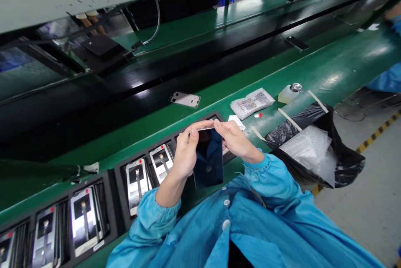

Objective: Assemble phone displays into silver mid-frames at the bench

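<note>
A dark glossy phone screen panel (pixel 209 160) stands tilted above my lap, held between both hands. My left hand (pixel 185 153) grips its left edge, thumb pressed on the glass near the top. My right hand (pixel 235 139) is closed on the panel's top right corner, fingers pinched along the upper edge. Both arms are in blue sleeves. Just beyond the hands, black slotted trays (pixel 117 178) hold several white phone frames (pixel 83 220) standing on edge.
A single white phone frame (pixel 185 99) lies on the black conveyor belt. A bag of small parts (pixel 252 103), a white solvent bottle (pixel 288 92) and a red-capped item (pixel 257 115) sit on the green bench. A black bin bag with bubble wrap (pixel 310 146) hangs at right. Another person's blue sleeve (pixel 388 77) shows far right.
</note>
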Demonstrator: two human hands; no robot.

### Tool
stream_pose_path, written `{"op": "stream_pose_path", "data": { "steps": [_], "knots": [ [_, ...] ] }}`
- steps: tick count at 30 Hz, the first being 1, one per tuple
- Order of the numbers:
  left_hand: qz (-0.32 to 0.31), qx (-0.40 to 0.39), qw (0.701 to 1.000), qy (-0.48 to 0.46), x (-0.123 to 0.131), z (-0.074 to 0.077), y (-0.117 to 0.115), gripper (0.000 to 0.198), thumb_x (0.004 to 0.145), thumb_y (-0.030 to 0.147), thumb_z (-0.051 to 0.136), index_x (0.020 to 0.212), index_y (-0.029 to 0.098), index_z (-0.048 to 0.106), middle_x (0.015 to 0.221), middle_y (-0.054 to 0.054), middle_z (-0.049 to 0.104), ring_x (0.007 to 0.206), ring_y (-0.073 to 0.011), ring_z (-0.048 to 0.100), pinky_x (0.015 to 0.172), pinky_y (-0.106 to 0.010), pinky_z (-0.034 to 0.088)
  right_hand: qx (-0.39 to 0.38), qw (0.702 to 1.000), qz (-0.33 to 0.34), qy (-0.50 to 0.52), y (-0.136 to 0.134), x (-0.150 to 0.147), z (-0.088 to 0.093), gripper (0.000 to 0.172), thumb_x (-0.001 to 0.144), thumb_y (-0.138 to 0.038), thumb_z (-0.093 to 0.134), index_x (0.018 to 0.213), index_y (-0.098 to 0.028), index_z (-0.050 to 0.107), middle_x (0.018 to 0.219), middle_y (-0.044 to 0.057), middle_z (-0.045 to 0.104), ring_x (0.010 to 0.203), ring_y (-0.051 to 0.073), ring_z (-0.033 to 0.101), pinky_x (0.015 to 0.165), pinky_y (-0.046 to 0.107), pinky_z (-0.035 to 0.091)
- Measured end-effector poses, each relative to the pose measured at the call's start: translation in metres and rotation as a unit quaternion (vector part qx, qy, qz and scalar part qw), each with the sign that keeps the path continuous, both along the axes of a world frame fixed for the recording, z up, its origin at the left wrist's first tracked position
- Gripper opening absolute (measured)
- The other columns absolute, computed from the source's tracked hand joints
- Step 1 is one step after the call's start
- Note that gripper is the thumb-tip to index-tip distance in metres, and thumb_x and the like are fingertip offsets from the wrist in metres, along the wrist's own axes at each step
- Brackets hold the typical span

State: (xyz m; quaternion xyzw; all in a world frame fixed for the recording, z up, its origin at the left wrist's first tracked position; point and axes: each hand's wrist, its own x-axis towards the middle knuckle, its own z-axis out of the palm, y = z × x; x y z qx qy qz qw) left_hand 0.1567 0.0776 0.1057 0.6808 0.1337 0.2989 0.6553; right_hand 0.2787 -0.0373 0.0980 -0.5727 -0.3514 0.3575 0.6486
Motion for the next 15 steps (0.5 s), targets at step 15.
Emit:
{"op": "stream_pose_path", "data": {
  "steps": [15],
  "knots": [
    [0.047,-0.344,0.934,-0.086,0.032,0.067,0.042,0.055,0.125,0.063,0.03,0.128,0.022,0.067,0.117,-0.009,0.085,0.107,-0.0274,0.09,0.097,-0.048,0.076,-0.065,0.988,0.143,0.012,-0.031,-0.015,-0.001,0.089,0.098,-0.103,0.051,0.069,-0.02,0.064,0.061,0.002,0.062,0.049,0.012,0.053,0.049,0.027,0.046]
  ]
}}
